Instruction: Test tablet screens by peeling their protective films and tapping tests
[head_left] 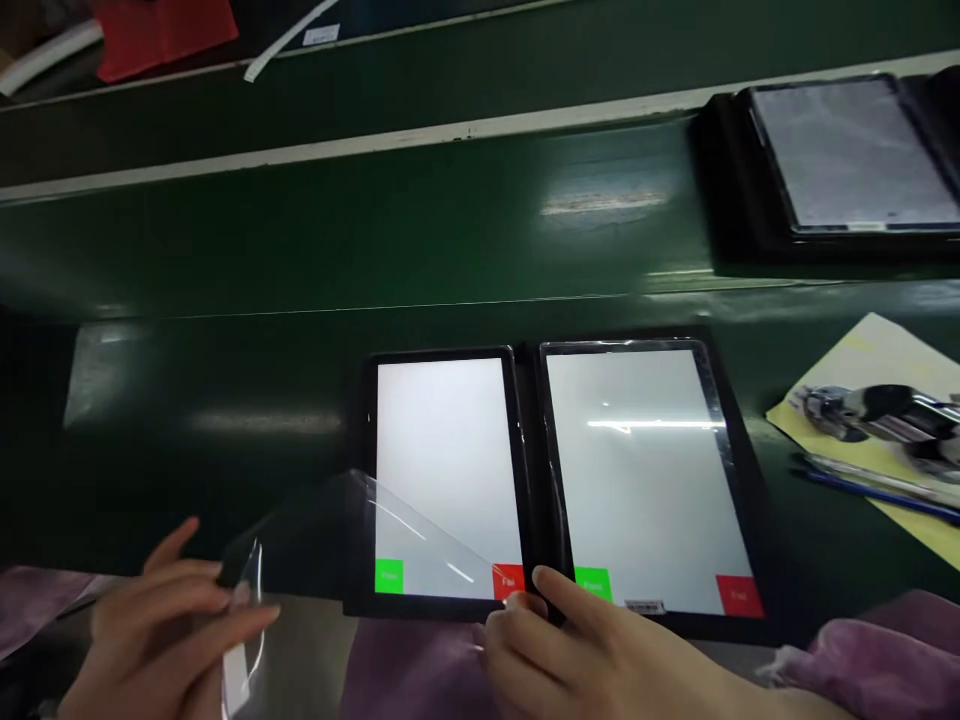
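Scratches threaten the black-framed tablet [450, 430] if clear plastic film [300, 530] slips from the pinching left hand [165, 630]; the right hand [592, 650] sits apart at the tablet's edge.

This is a factory production line: a green conveyor belt [315, 230] carries a tablet [847, 160], and two more tablets [637, 480] show pass and fail buttons [592, 584].

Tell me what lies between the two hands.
The head view shows a clear film running from the left hand toward the right hand, across the lower part of the left tablet.
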